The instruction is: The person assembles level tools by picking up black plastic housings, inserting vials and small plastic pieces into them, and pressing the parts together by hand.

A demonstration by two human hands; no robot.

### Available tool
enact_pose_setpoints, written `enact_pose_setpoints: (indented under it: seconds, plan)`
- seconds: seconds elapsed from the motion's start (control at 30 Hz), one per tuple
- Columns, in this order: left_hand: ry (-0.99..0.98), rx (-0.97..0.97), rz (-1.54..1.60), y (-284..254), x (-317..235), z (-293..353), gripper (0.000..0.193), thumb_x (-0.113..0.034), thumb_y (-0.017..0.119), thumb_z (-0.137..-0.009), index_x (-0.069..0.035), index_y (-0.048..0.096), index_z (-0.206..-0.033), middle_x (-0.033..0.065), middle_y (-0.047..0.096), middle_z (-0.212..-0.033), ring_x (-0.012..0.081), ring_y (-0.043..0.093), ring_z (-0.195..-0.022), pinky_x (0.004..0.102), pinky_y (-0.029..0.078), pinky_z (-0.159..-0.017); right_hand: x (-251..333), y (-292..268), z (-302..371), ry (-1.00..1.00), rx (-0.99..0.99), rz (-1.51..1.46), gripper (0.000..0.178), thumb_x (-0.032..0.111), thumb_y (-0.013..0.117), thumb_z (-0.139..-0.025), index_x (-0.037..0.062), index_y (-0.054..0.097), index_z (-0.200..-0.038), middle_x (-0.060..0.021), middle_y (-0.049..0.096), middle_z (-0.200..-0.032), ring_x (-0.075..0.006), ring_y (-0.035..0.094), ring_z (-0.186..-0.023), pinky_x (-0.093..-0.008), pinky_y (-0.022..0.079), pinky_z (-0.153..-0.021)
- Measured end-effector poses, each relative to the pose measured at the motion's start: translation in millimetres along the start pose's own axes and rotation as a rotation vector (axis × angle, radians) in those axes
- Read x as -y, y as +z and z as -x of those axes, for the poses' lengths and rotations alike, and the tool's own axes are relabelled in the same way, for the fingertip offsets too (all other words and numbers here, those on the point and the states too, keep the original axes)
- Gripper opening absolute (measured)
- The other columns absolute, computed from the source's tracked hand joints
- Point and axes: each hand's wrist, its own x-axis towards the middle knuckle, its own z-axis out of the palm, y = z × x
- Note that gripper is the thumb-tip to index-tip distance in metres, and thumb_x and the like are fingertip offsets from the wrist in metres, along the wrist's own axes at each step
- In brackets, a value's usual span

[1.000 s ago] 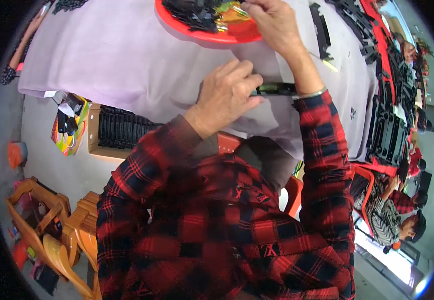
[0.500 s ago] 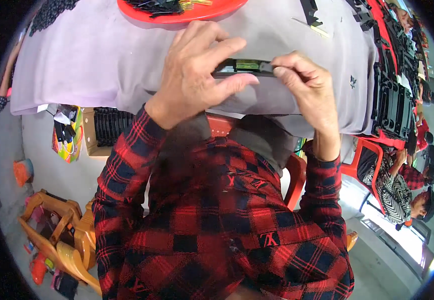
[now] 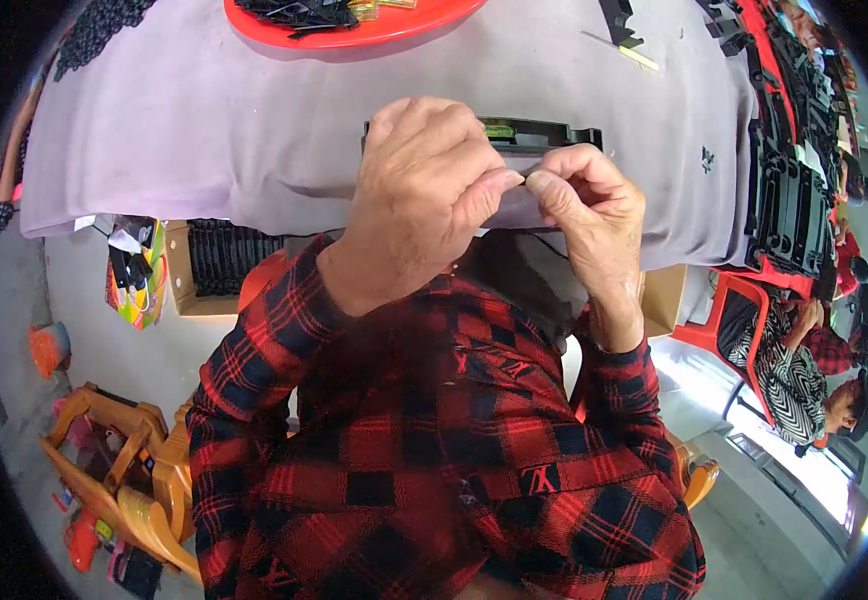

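Note:
On the grey cloth lies a long black spirit level body (image 3: 552, 133) with a green vial (image 3: 499, 131) in its middle. My left hand (image 3: 426, 190) covers much of its left part. Just on the near side of it, the fingertips of my left hand and my right hand (image 3: 594, 200) meet in a pinch. A tiny dark piece shows between them, too small to make out its kind. The other fingers of both hands are curled.
A red plate (image 3: 354, 36) at the far edge holds black strips and yellowish vials. A knife with a pale handle (image 3: 638, 58) lies at the far right beside a black part. Several black level bodies (image 3: 789, 215) are stacked on the right. Another person (image 3: 794, 385) sits beyond them.
Both hands have come off the level's middle and closer to me, and their fingertips now meet. My left hand has gone from spread fingers to a pinch.

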Motion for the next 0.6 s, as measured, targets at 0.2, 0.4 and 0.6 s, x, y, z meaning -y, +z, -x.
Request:
enact_pose_setpoints:
  seconds: [0.2,0.4,0.6]
  plan:
    - [0.000,-0.012,0.004,1.4,3.1,1.8,0.011,-0.012,0.073,-0.083,-0.004,0.066,-0.084,0.0083,0.062,-0.089,0.0283,0.061,-0.095,0.0412,0.043,-0.088,-1.9,3.5,-1.2,0.102,-0.024,-0.092,0.006,0.006,0.071,-0.094,0.0036,0.066,-0.091,0.0061,0.059,-0.075,-0.0014,0.050,-0.063,-0.0188,0.042,-0.056]
    - [-0.037,-0.054,-0.011,1.7,3.0,3.3,0.007,-0.009,0.072,-0.083,-0.004,0.067,-0.085,0.0085,0.063,-0.089,0.0278,0.061,-0.093,0.0398,0.043,-0.087,-3.5,11.0,-0.7,0.113,-0.019,-0.135,0.006,0.008,0.071,-0.094,0.0048,0.067,-0.092,0.0054,0.059,-0.074,-0.0021,0.051,-0.061,-0.0186,0.041,-0.055]
    - [-0.051,-0.091,-0.012,0.7,3.7,2.1,0.008,-0.010,0.073,-0.083,-0.004,0.067,-0.085,0.0084,0.062,-0.088,0.0281,0.061,-0.091,0.0395,0.043,-0.086,0.1,13.6,-4.3,0.137,-0.012,-0.199,0.005,0.009,0.070,-0.094,0.0051,0.067,-0.093,0.0056,0.059,-0.074,-0.0016,0.050,-0.060,-0.0184,0.040,-0.053]
